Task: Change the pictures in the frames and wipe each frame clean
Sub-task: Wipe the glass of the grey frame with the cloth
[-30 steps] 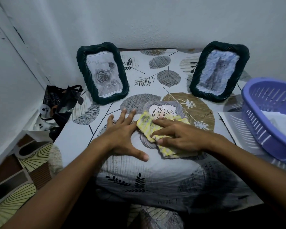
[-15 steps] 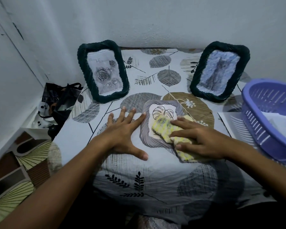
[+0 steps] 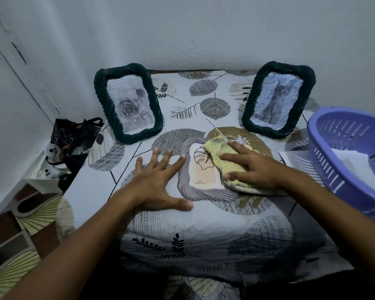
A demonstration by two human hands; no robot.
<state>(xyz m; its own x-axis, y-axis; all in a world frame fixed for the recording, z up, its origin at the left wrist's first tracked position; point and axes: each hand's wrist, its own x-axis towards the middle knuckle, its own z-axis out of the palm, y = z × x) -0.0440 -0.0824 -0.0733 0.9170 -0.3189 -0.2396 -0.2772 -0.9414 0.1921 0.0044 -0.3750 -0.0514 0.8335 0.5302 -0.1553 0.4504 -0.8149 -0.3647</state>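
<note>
Flatly spread left hand [image 3: 158, 185] touches grey frame [image 3: 204, 197]; right hand [image 3: 256, 169] presses cloth [image 3: 218, 148].

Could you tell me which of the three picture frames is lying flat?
The grey frame, under the yellow cloth; the left green frame and the right green frame stand at the back.

The surface [image 3: 91, 187] has a white cover printed with grey hatched, tan and black-lined leaves. At upper left a dark green rope-twist frame [image 3: 104, 98] holds a grey rose picture [image 3: 130, 107], and at upper right its twin frame [image 3: 290, 67] holds a pale blue-and-white picture [image 3: 277, 100] with what may be a grey cat. At centre a grey ribbed frame [image 3: 183, 172] shows a cream leaf picture [image 3: 204, 169] with peach stripes and black line-work under a yellow-and-white flecked cloth [image 3: 221, 152]; a lilac slotted basket [image 3: 338, 180] is at the right edge, and brown-and-cream rayed floor tiles [image 3: 30, 224] at lower left.
</note>
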